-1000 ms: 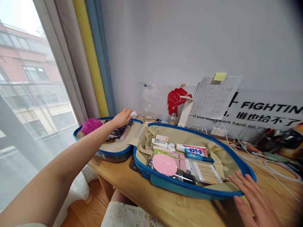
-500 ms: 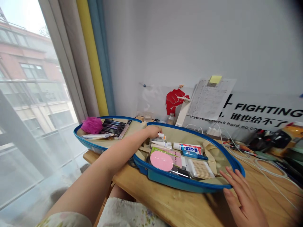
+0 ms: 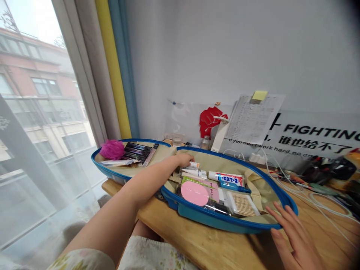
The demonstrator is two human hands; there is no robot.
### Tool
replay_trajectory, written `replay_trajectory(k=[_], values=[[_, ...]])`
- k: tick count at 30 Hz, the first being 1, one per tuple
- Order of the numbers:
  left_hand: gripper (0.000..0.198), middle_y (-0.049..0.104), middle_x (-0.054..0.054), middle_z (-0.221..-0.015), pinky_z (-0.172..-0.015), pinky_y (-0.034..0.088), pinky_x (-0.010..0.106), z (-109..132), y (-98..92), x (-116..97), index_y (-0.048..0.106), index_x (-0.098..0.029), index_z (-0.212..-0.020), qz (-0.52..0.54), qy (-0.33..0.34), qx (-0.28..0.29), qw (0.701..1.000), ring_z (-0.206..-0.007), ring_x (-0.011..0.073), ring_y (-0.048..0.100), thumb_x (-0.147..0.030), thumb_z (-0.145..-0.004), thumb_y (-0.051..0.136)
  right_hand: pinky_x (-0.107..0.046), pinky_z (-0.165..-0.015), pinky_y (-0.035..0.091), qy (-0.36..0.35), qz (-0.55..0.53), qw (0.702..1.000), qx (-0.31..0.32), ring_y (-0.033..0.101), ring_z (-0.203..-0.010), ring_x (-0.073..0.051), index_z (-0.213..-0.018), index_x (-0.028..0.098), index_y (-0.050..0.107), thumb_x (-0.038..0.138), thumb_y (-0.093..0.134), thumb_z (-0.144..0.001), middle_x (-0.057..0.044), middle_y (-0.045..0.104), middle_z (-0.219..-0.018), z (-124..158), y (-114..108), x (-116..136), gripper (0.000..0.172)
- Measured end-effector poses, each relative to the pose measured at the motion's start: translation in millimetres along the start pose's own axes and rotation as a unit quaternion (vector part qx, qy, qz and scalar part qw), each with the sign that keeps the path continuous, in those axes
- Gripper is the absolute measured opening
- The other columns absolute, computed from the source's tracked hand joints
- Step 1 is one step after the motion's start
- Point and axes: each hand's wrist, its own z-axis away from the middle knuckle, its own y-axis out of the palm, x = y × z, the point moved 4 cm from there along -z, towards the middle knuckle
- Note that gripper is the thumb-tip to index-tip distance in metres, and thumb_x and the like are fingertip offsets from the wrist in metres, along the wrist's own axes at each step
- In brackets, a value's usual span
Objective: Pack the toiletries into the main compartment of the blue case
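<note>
An open blue-rimmed case point(image 3: 225, 222) with beige lining lies on a wooden desk. My left hand point(image 3: 185, 160) reaches into its right half near the back, fingers bent down around a small white item with an orange mark point(image 3: 194, 165); the fingertips are partly hidden. In front of it lie white tubes point(image 3: 194, 173), a toothpaste tube point(image 3: 227, 177), a blue tube point(image 3: 234, 186), a pink oval pad point(image 3: 194, 193) and a pack of cotton swabs point(image 3: 244, 204). My right hand point(image 3: 298, 238), fingers spread, rests by the case's right rim, holding nothing.
The left half holds a purple bath puff point(image 3: 112, 149), dark slim packaged items point(image 3: 137, 152) and a white flat packet point(image 3: 119, 162). White cables point(image 3: 317, 200) and clutter lie on the desk's right. Behind stand a small jar point(image 3: 205, 142) and clipped papers point(image 3: 253, 118).
The view has shifted slightly, so everything appears a little further right and lower. My left hand stays at the small white item, and my right hand stays by the rim.
</note>
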Motion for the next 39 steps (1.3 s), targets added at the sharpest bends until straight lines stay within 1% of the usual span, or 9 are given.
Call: replay_trajectory(k=[7,12,15,19,23,26,31,35,39], values=[[0.034,0.066,0.003,-0.116,-0.088,0.046,0.026,5,-4.5,-7,0.062,-0.024,-0.113,0.01,-0.006,-0.024,1.0,-0.103,0.0181,0.061,-0.02,-0.081,0.052,-0.054,-0.104,0.04,-0.003,-0.001,1.0,-0.011,0.036,-0.136,-0.03,-0.127,0.02,0.052,0.038,0.035,-0.093,-0.011,0.052,-0.136,2,1,-1,0.043],[0.038,0.059,0.008,-0.123,-0.095,0.043,0.028,24,-36.8,-6,0.056,-0.021,-0.122,0.019,-0.029,-0.118,0.992,-0.108,0.019,0.058,-0.026,-0.085,0.048,-0.054,-0.103,0.04,-0.005,0.001,1.0,-0.008,0.036,-0.136,-0.03,-0.127,0.02,0.052,0.039,0.035,-0.093,-0.012,0.051,-0.137,2,2,-1,0.042],[0.04,0.059,0.007,-0.121,-0.098,0.041,0.027,48,-61.9,15,0.055,-0.021,-0.122,0.018,-0.054,-0.162,0.985,-0.109,0.0165,0.056,-0.018,-0.086,0.038,-0.054,-0.104,0.04,0.009,-0.005,1.0,-0.004,0.036,-0.136,-0.03,-0.125,0.02,0.053,0.041,0.034,-0.092,-0.011,0.052,-0.137,1,3,-3,0.044],[0.041,0.065,0.005,-0.11,-0.094,0.043,0.028,94,-74.7,67,0.061,-0.02,-0.113,-0.001,-0.11,-0.143,0.984,-0.105,0.0181,0.058,-0.013,-0.08,0.037,-0.054,-0.103,0.041,0.017,-0.011,1.0,-0.002,0.037,-0.136,-0.03,-0.124,0.02,0.054,0.043,0.035,-0.092,-0.011,0.053,-0.135,2,5,-5,0.044],[0.041,0.069,0.003,-0.097,-0.079,0.049,0.026,140,-56.2,114,0.064,-0.019,-0.107,-0.023,-0.173,-0.068,0.982,-0.087,0.0165,0.063,-0.013,-0.079,0.035,-0.056,-0.104,0.04,0.024,-0.016,1.0,0.0,0.037,-0.136,-0.031,-0.124,0.021,0.054,0.043,0.034,-0.091,-0.011,0.055,-0.133,3,7,-7,0.044],[0.03,0.071,0.003,-0.091,-0.079,0.048,0.029,165,-34.8,133,0.068,-0.022,-0.095,-0.058,-0.201,-0.008,0.978,-0.085,0.0201,0.064,-0.019,-0.072,0.049,-0.057,-0.103,0.04,0.004,-0.016,1.0,-0.009,0.037,-0.136,-0.031,-0.126,0.02,0.052,0.041,0.035,-0.092,-0.011,0.055,-0.133,3,7,-7,0.043],[0.032,0.065,0.011,-0.109,-0.095,0.04,0.042,186,-11.7,146,0.07,-0.024,-0.09,-0.121,-0.214,0.026,0.969,-0.109,0.0315,0.054,-0.025,-0.058,0.07,-0.055,-0.104,0.04,0.003,-0.012,1.0,-0.012,0.037,-0.136,-0.03,-0.125,0.021,0.052,0.039,0.036,-0.092,-0.01,0.054,-0.134,2,5,-6,0.041],[0.023,0.062,0.016,-0.111,-0.095,0.037,0.047,191,1.1,151,0.071,-0.019,-0.083,-0.152,-0.213,0.031,0.965,-0.112,0.0348,0.051,-0.027,-0.061,0.069,-0.055,-0.104,0.04,0.006,-0.011,1.0,-0.012,0.037,-0.136,-0.03,-0.125,0.021,0.053,0.04,0.036,-0.092,-0.01,0.053,-0.135,1,4,-3,0.041],[0.017,0.061,0.014,-0.111,-0.095,0.036,0.047,191,9.1,154,0.07,-0.021,-0.079,-0.165,-0.189,0.027,0.968,-0.113,0.0335,0.048,-0.029,-0.064,0.065,-0.055,-0.103,0.041,0.008,-0.013,1.0,-0.014,0.038,-0.135,-0.03,-0.125,0.021,0.053,0.041,0.035,-0.092,-0.01,0.054,-0.134,2,4,-4,0.042]])
